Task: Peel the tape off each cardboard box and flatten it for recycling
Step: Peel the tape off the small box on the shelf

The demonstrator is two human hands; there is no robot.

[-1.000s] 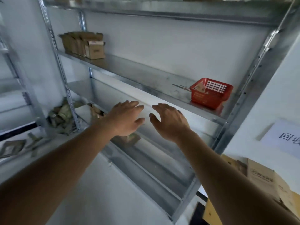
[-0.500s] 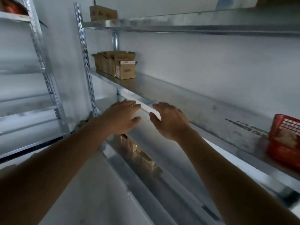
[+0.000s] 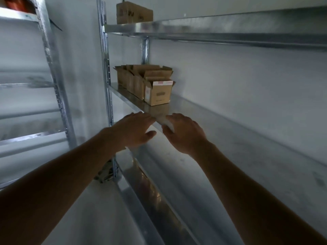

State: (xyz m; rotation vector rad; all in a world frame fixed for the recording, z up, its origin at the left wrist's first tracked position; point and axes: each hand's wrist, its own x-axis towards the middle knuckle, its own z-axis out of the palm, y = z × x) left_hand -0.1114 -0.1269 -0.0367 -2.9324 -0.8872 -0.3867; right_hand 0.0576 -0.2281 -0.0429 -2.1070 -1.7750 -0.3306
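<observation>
- While both arms reach forward, the left hand (image 3: 135, 129) and right hand (image 3: 184, 132) hover loose-fingered, holding nothing — just before the shelf (image 3: 203, 110) edge.
- Boxes (image 3: 150, 85) stand flaps-up on that shelf's far left end — apart from both hands.

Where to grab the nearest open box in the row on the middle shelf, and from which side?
Probably the two side walls of the nearest open box, coming straight in from its shelf-free near end. Its flaps stand up, a neighbour box blocks the far side, and the left hand and right hand are both empty, reaching toward it.
</observation>
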